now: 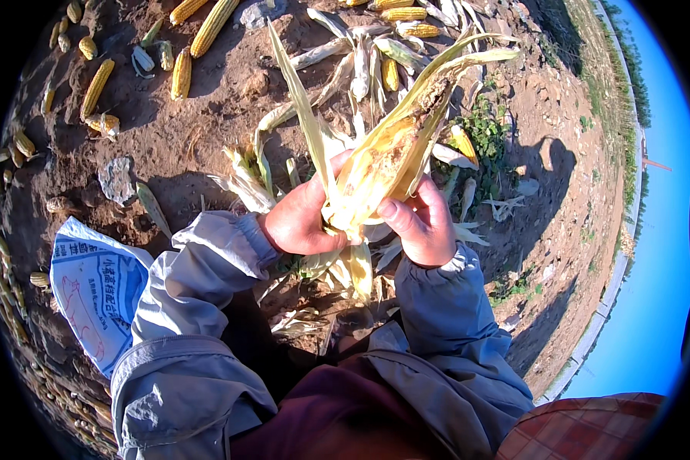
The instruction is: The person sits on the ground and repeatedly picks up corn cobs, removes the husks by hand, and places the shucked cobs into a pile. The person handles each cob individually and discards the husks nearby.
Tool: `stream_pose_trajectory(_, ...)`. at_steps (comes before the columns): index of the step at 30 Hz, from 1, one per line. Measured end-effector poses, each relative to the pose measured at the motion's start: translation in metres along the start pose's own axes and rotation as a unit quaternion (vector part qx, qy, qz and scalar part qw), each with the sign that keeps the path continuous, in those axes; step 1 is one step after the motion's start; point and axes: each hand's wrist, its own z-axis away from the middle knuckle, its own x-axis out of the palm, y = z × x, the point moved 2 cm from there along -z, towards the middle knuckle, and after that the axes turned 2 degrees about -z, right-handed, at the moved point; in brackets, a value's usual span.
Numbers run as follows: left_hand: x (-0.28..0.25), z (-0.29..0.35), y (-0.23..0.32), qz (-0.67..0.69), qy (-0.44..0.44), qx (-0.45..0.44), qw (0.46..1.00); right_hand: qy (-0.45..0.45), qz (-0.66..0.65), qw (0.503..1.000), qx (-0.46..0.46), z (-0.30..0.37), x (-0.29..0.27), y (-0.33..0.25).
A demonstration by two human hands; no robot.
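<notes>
Both my hands hold one ear of corn [382,162] in its dry, pale yellow husk, with the tip pointing away to the upper right. My left hand [308,217] is closed around the base and left side, next to a long husk leaf peeled out to the left. On the right side, my right hand [423,227] grips the husk, its thumb pressed on the front. Brown, crumbly matter shows inside the husk toward the tip. The kernels are mostly hidden. Loose husk leaves [360,272] hang or lie below the ear.
Bare yellow cobs [213,29] lie scattered on the brown soil at the far left. Beyond the ear is a heap of stripped husks [360,69] with more cobs. A white and blue printed sack [100,291] sits at my left. Green weeds [487,138] grow to the right.
</notes>
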Motion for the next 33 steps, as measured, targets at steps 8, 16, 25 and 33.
stream_pose_trajectory(8,0.0,0.009,-0.042,-0.045,0.008,-0.07,0.996,0.006,0.014,0.996,0.091,-0.009,-0.024,0.052)
stream_pose_trajectory(16,-0.015,0.057,-0.076,-0.271,-0.387,-0.361,0.804,0.039,0.095,0.928,0.357,0.069,-0.062,0.187)
stream_pose_trajectory(25,-0.047,0.056,-0.077,-0.202,-0.166,-0.347,0.901,0.164,-0.015,0.986,-0.025,-0.181,-0.124,-0.149)
stream_pose_trajectory(33,-0.041,0.041,-0.056,-0.197,-0.184,-0.312,0.911,-0.054,0.206,0.973,0.085,-0.135,-0.052,-0.049)
